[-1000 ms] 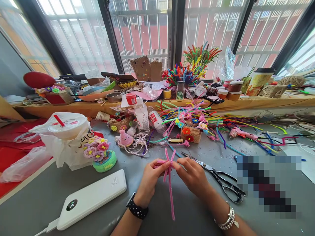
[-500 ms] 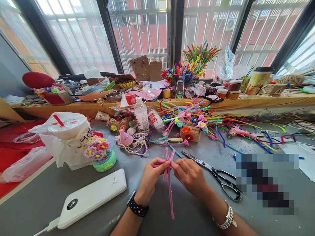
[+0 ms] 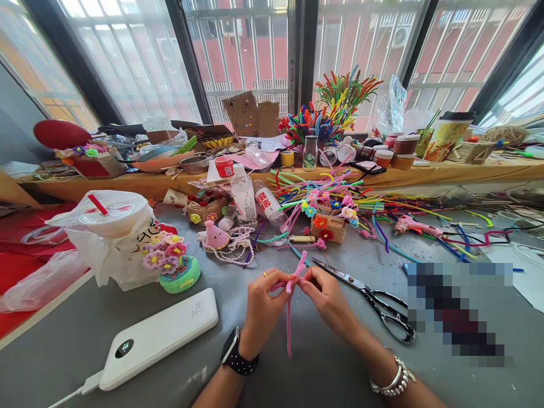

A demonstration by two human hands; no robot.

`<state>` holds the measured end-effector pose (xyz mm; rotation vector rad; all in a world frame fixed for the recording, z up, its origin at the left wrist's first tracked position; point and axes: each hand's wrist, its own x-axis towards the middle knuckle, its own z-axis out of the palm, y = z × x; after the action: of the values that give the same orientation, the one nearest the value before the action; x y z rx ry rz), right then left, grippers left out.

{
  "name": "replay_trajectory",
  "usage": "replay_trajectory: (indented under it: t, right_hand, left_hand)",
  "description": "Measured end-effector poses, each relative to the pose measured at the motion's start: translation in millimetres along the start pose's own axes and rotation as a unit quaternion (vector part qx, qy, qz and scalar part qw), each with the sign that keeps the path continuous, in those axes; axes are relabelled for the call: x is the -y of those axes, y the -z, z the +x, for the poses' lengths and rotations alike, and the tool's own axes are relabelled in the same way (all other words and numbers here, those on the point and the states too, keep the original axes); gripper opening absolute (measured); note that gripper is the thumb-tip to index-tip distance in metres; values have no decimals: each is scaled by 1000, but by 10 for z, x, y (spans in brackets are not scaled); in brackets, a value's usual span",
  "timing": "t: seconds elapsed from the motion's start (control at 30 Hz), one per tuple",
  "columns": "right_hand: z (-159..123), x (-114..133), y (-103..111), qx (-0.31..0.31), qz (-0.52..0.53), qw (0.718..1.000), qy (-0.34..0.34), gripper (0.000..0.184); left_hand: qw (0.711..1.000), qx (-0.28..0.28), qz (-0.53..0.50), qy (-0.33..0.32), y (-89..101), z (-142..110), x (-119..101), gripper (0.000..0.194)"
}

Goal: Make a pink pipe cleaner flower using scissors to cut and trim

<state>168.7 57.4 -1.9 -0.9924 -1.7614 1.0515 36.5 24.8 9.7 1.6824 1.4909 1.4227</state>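
My left hand (image 3: 262,303) and my right hand (image 3: 328,299) meet above the grey table (image 3: 297,368), both pinched on a pink pipe cleaner (image 3: 289,317). Its top is bent into small loops between my fingertips, one end sticks up and a long tail hangs down toward me. A black watch sits on my left wrist, a silver bracelet on my right. Black-handled scissors (image 3: 374,300) lie just right of my right hand.
A white power bank (image 3: 159,337) lies at the left front. Behind it stand a green-based flower piece (image 3: 172,263) and a bagged drink cup (image 3: 113,226). Pearls, bottles, a small basket (image 3: 328,226) and several loose pipe cleaners (image 3: 382,212) crowd the table's far side.
My hands turned the pink pipe cleaner and drew closer together. The upright ends have folded down to one short tip. The hanging tail is shorter and has lifted slightly.
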Motion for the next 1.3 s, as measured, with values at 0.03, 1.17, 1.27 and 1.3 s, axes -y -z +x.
replay_trajectory:
  t: [0.03, 1.17, 1.27, 1.3]
  right_hand:
    - [13, 0, 8, 18, 78, 995, -58, 16]
    - [-41, -142, -26, -78, -311, 912, 256, 15]
    - [-31, -123, -81, -52, -121, 989, 68, 14]
    - [-21, -118, -90, -28, -21, 999, -15, 14]
  left_hand:
    - [1000, 4, 0, -7, -2, 2, 3, 9]
    - [997, 0, 1, 80, -49, 2, 17, 15]
    - [997, -13, 70, 12, -73, -39, 24, 11]
    - [996, -12, 90, -8, -78, -49, 24, 11]
